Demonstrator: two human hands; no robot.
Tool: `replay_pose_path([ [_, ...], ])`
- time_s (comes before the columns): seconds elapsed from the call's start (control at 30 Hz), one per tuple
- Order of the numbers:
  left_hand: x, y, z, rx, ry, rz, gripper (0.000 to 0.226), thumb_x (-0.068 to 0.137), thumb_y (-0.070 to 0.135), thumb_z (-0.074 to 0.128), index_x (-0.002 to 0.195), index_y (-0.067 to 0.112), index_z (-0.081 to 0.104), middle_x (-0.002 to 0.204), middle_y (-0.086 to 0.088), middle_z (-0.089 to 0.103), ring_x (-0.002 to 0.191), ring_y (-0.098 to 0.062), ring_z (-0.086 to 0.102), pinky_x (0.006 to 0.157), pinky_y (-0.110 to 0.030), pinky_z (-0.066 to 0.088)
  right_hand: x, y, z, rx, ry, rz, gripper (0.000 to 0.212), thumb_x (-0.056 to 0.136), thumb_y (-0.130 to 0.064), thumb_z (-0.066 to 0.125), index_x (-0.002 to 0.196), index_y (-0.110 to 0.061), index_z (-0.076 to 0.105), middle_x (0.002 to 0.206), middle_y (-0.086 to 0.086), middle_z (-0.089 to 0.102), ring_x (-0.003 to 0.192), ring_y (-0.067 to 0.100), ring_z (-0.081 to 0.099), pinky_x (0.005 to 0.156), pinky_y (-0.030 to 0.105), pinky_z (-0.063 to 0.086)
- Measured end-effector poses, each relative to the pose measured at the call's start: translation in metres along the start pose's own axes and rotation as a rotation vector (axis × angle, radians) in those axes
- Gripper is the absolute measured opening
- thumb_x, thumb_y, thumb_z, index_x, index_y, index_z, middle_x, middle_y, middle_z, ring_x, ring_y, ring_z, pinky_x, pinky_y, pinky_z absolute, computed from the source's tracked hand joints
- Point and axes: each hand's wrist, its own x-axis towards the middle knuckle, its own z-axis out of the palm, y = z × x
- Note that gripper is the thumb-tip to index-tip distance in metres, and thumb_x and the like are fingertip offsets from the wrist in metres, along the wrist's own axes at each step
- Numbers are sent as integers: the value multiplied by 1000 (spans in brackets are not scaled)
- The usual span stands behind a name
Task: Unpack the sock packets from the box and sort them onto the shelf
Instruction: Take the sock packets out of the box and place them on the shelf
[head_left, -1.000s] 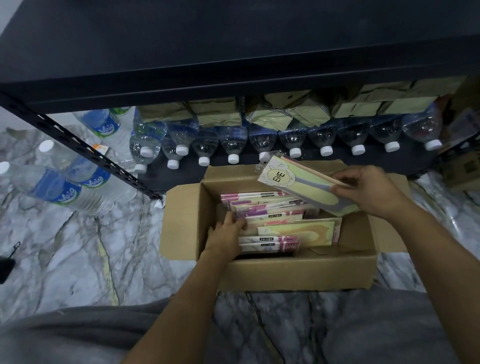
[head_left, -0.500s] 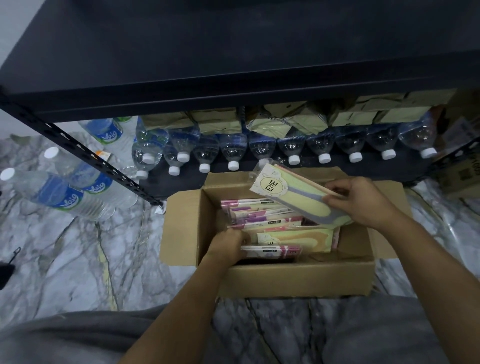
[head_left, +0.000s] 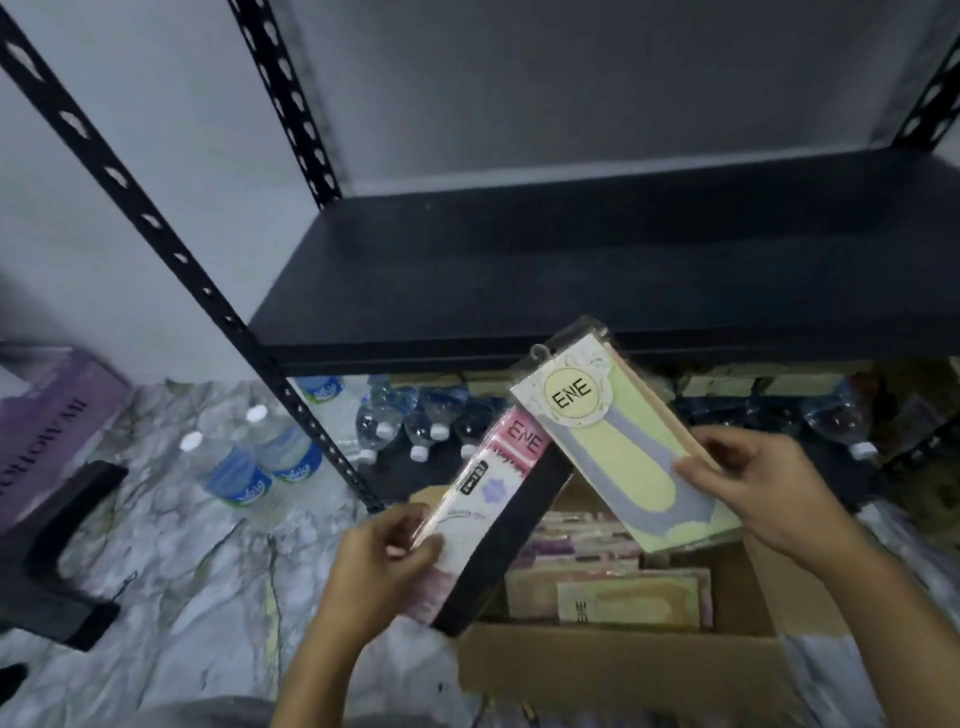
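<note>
left hand (head_left: 382, 558) pinches pink sock packet (head_left: 491, 499) | right hand (head_left: 763, 499) pinches yellow packet (head_left: 623, 447) | above box (head_left: 623, 670)

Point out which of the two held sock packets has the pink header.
The packet in the left hand, the pink-topped packet; the right hand's packet is yellow-green.

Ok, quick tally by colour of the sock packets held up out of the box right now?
Pink-and-white packet, in the left hand: 1
Yellow-and-lilac packet, in the right hand: 1
Total held: 2
More packets lie in the box, too blurred to count.
</note>
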Motion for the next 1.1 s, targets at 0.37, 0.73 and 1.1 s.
replay_pose_path([
  [0.37, 25, 113, -96, -613, 356, -58, 16, 89, 13, 68, 104, 10, 65, 94, -8, 74, 74, -18, 73, 58, -30, 57, 78, -126, 65, 266, 126, -72, 8, 88, -12, 66, 93, -8, 70, 89, 11, 73, 85, 29, 70, 78, 43, 56],
  [0.73, 187, 124, -106, 18, 353, -107, 50, 82, 52, 69, 106, 8, 66, 106, -8, 70, 100, -24, 65, 85, -34, 50, 220, -146, 134, 26, 126, 132, 23, 92, -24, 57, 78, -6, 62, 88, 13, 63, 78, 25, 59, 63, 31, 46],
  [1.1, 163, 128, -86, 431, 296, 42, 65, 95, 62, 32, 148, 25, 36, 153, -6, 32, 143, -32, 19, 111, -56, 16, 193, -135, 103, -369, 136, -58, 57, 96, -55, 30, 127, -17, 58, 138, 13, 43, 130, 35, 33, 108, 47, 31],
])
